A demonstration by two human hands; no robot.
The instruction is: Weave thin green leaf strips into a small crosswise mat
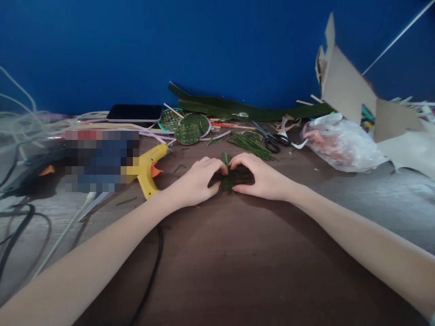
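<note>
My left hand (197, 181) and my right hand (260, 176) rest side by side on the brown table (238, 262), fingers curled and pressed onto a small woven patch of green leaf strips (231, 179) lying between them. Fingertips of both hands pinch the strips at the patch's top and sides. Part of the weave is hidden under my fingers.
A yellow glue gun (147, 170) lies left of my hands, its black cord (149, 276) trailing toward me. Behind are woven green discs (192, 127), loose leaf strips (249, 144), scissors (273, 140), a phone (135, 113), long leaves (238, 108), a plastic bag (336, 142) and cardboard (353, 90).
</note>
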